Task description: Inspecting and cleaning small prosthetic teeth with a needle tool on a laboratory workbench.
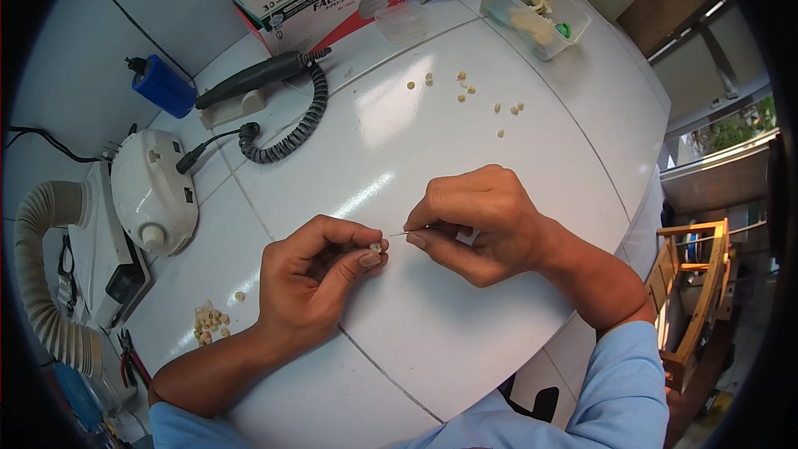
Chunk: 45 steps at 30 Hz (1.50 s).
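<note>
Between its thumb and fingertips, my left hand (303, 283) pinches a small cream-coloured, bead-like piece (376, 247) above the white tiled tabletop. Just to the right, my right hand (486, 220) grips a thin metal needle-like pin (398, 234). The pin's tip points left at the piece and is close to it; whether they touch I cannot tell. Beside my left forearm lies a small heap of similar cream pieces (209, 323), with one single piece (240, 296) near it. Several more loose pieces (462, 98) are scattered farther back on the table.
On the left stand a white control box with a knob (152, 237), a ribbed hose (37, 283) and red-handled pliers (130, 362). A black rotary handpiece (249, 81) rests behind on a stand, its coiled cord (312, 129) on the table. Farther back are cardboard boxes (316, 4) and a clear plastic tub (544, 46).
</note>
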Tool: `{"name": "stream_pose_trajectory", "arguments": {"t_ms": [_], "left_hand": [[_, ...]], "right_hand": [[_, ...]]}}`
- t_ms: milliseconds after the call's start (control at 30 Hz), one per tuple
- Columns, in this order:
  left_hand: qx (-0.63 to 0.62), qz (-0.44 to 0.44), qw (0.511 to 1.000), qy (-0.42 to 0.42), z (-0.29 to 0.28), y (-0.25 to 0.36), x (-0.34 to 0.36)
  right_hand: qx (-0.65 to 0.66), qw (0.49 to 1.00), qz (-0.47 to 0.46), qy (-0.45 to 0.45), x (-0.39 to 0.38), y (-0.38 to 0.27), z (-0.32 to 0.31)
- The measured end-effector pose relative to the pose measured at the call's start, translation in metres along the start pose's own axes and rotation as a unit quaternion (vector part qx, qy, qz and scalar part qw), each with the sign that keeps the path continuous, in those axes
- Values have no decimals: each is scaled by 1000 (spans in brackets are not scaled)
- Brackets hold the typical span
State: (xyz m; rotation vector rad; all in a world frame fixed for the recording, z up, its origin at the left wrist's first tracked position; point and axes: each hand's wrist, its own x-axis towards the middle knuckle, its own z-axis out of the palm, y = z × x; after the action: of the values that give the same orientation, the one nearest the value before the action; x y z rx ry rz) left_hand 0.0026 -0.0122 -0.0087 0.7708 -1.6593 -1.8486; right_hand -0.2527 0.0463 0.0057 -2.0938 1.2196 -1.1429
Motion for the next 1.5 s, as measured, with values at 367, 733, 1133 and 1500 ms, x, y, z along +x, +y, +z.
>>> {"name": "stream_pose_trajectory", "arguments": {"t_ms": [367, 733, 1133, 1500], "left_hand": [[0, 35, 999, -14, -2, -6, 0], [63, 33, 997, -14, -4, -2, 2], [18, 1, 1000, 25, 4, 1, 0], [102, 32, 994, -6, -3, 0, 2]], "right_hand": [[2, 1000, -6, -17, 0, 0, 0], [9, 1000, -12, -16, 0, -1, 1], [13, 999, -13, -29, 0, -1, 0], [18, 998, -5, -56, -1, 1, 3]]}}
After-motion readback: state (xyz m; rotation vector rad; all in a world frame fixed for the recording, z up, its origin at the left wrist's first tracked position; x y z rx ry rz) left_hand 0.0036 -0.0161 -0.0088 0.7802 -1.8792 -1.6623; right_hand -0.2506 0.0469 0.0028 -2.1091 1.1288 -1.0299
